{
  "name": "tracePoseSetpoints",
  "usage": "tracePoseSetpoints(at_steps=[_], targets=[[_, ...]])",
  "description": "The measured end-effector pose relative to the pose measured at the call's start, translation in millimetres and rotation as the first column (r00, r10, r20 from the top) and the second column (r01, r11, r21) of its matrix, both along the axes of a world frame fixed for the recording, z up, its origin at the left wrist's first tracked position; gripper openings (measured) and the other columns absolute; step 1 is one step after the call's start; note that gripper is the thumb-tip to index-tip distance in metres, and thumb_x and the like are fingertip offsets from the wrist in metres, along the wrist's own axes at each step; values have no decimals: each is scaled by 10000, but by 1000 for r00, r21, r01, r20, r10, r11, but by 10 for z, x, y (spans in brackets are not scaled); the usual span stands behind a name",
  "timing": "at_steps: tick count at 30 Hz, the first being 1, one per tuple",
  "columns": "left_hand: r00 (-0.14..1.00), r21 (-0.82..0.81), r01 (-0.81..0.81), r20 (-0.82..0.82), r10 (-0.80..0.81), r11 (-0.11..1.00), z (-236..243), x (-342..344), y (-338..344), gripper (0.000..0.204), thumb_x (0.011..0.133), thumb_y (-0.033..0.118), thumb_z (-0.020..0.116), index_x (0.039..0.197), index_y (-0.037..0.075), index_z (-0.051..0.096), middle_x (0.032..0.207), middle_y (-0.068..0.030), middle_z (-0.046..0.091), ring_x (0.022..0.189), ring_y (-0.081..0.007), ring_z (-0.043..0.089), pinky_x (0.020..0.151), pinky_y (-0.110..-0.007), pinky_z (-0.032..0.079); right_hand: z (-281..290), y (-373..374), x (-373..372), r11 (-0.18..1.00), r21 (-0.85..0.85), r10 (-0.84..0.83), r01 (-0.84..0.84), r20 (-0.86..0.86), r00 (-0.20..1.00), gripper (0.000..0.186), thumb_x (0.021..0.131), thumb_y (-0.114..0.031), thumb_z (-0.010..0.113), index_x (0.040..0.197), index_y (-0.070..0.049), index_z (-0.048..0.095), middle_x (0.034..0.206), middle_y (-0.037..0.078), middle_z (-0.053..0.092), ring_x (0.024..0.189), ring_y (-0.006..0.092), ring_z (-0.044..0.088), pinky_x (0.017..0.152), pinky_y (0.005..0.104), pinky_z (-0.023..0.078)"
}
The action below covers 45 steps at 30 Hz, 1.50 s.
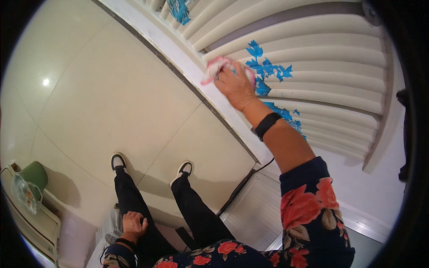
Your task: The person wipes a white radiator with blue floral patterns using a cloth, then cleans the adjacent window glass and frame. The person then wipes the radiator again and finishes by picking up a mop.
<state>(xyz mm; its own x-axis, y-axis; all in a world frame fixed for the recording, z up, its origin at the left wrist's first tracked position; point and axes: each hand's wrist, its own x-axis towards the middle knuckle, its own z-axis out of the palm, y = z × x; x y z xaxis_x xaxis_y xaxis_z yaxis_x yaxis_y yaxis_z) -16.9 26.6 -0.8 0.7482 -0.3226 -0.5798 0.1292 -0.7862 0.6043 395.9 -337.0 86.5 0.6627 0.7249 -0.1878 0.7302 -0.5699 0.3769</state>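
My right hand (236, 87) reaches up to a white slatted panel (321, 58) and presses a crumpled white cloth with a pink edge (215, 66) on its left edge. The fingers are bent over the cloth, and part of it is hidden under them. Blue leaf-and-flower decals (270, 69) decorate the slats just right of the hand. Low in the view, my left hand (134, 223) hangs in front of my dark trousers. Its fingers are loosely curled, with nothing visible in them.
A white ledge (178, 71) runs between the panel and the pale tiled floor (111, 89). At the lower left, a green bin (35, 175) and a clear plastic bag (26, 194) are beside pale furniture. A black cable (243, 181) lies near a metal-framed surface (254, 210).
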Motion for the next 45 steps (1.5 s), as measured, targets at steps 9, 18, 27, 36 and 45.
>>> tracePoseSetpoints(at_steps=[9, 18, 27, 36, 45], targets=[[1000, -30, -10, -14, 10, 1000, -18, 31, 200, 184, 656, 280, 603, 684, 99, 592, 743, -75, 576, 792, -275, 529, 705, -389, 388, 73, 511, 455, 999, -47, -17, 23, 111, 994, 139, 740, -115, 500, 848, -139, 584, 1159, 82, 522, 1141, 207, 434, 1011, 432, 220], [999, -34, -3, -45, 1, 999, -59, -121, 252, 181, 662, 275, 597, 690, 97, 598, 780, -75, 577, 833, -271, 517, 725, -392, 382, -791, 180, 190, 998, 51, -46, 43, 42, 998, 80, 706, -115, 513, 772, -106, 557, 980, 84, 552, 1034, 221, 475, 980, 429, 255], [997, -19, -52, -66, 51, 998, -44, -63, 167, 184, 670, 277, 596, 697, 95, 605, 788, -77, 582, 830, -272, 515, 728, -395, 377, -117, -322, -292, 995, -58, 67, -78, -164, 984, 85, 706, -139, 506, 753, -93, 559, 900, 61, 544, 1007, 253, 468, 955, 459, 294], [994, -28, -90, -60, 89, 996, -40, -61, 219, 182, 659, 270, 595, 685, 90, 607, 759, -87, 580, 797, -276, 517, 706, -392, 381, -205, 802, 935, 973, 138, 163, -185, 158, 974, 177, 731, -103, 488, 883, -116, 576, 1081, 80, 533, 1104, 240, 440, 961, 468, 268], [993, -36, -114, 17, 115, 993, 14, 207, 482, 172, 664, 274, 589, 649, 104, 575, 713, -82, 565, 771, -282, 523, 672, -413, 387, 97, 638, 519, 999, -39, -17, 17, -14, 1000, 130, 704, -109, 516, 820, -112, 577, 1058, 66, 537, 1060, 228, 464, 969, 448, 271]])
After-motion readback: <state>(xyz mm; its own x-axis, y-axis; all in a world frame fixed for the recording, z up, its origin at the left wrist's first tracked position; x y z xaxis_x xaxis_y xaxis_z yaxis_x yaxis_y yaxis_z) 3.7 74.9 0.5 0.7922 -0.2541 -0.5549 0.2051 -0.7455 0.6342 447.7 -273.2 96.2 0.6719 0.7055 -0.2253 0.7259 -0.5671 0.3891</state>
